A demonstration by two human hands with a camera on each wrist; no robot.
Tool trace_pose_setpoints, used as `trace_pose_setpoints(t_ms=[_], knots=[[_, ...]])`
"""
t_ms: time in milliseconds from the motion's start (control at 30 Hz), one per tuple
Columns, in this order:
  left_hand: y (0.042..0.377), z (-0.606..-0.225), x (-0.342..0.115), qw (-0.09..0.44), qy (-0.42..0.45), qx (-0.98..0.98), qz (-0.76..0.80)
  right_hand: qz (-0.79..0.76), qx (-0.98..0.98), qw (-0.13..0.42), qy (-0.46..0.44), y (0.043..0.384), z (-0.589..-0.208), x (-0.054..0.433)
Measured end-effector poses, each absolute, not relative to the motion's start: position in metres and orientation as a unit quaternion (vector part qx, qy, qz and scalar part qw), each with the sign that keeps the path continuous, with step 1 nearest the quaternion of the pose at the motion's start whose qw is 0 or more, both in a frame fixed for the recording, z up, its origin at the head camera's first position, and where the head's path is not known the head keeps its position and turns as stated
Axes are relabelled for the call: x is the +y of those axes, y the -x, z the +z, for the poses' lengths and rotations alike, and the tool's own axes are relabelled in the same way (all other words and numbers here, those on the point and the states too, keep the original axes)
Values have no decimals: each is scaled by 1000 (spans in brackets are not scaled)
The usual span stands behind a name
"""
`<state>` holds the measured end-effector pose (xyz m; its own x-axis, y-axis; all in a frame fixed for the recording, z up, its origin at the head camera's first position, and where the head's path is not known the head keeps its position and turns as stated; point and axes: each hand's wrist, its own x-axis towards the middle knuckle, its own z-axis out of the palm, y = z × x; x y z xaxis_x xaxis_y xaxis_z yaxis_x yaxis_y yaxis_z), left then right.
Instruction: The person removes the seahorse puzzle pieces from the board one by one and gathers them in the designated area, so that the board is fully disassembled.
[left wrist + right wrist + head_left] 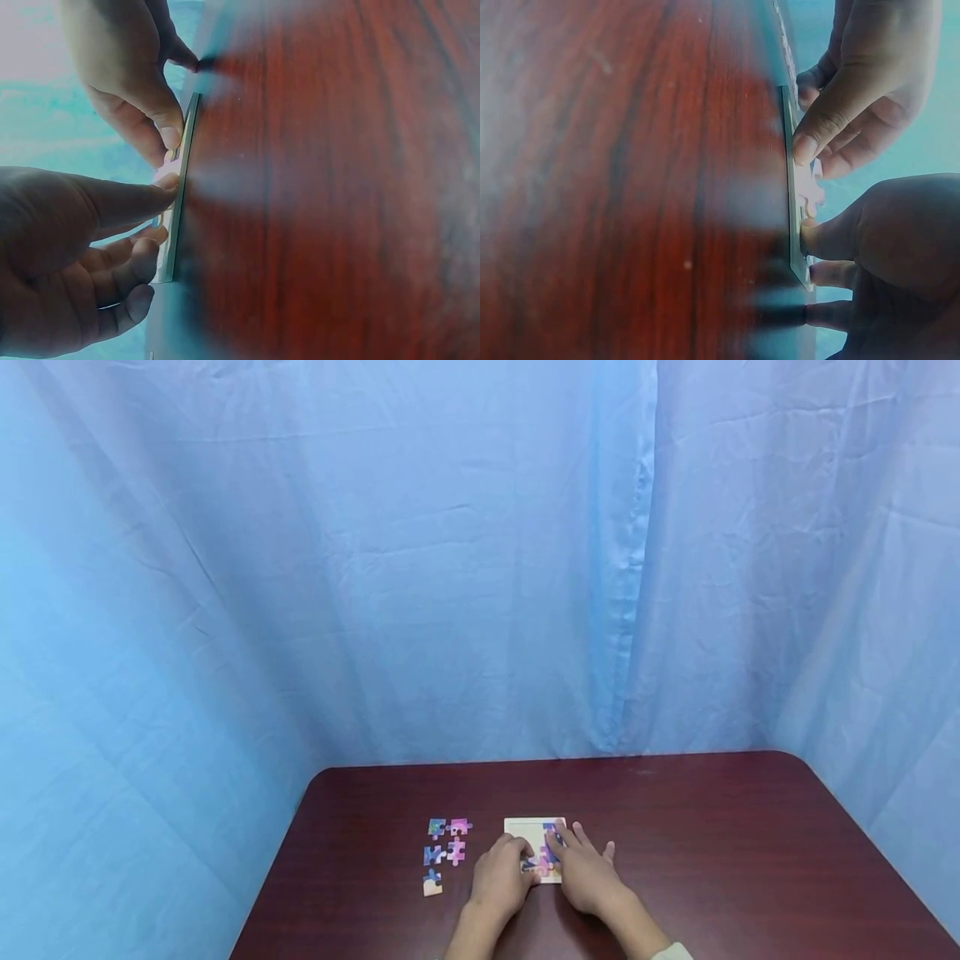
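Note:
A small square puzzle tray with a pale rim lies near the front middle of the table. Several pink, blue and purple jigsaw pieces fill part of its right side. My left hand is over the tray's lower left and pinches a jigsaw piece between thumb and fingers, low over the tray floor. The fingers hide much of that piece. From the right, my right hand rests spread on the tray's right edge and the pieces there, its fingertips covering some of them.
Left of the tray, several loose jigsaw pieces lie in a loose cluster on the dark red-brown table. Blue curtains hang behind the table and at both sides.

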<state>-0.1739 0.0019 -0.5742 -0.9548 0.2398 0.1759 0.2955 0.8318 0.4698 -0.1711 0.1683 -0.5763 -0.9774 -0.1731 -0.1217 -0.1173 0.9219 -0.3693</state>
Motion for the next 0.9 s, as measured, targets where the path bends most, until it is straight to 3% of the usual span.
trace_pose_setpoints(t_ms=[433, 900], knots=[[176, -577, 5, 94, 150, -957, -229, -180, 978, 77, 73, 175, -579, 170], [177, -574, 3, 99, 166, -953, -232, -173, 979, 85, 72, 177, -580, 170]])
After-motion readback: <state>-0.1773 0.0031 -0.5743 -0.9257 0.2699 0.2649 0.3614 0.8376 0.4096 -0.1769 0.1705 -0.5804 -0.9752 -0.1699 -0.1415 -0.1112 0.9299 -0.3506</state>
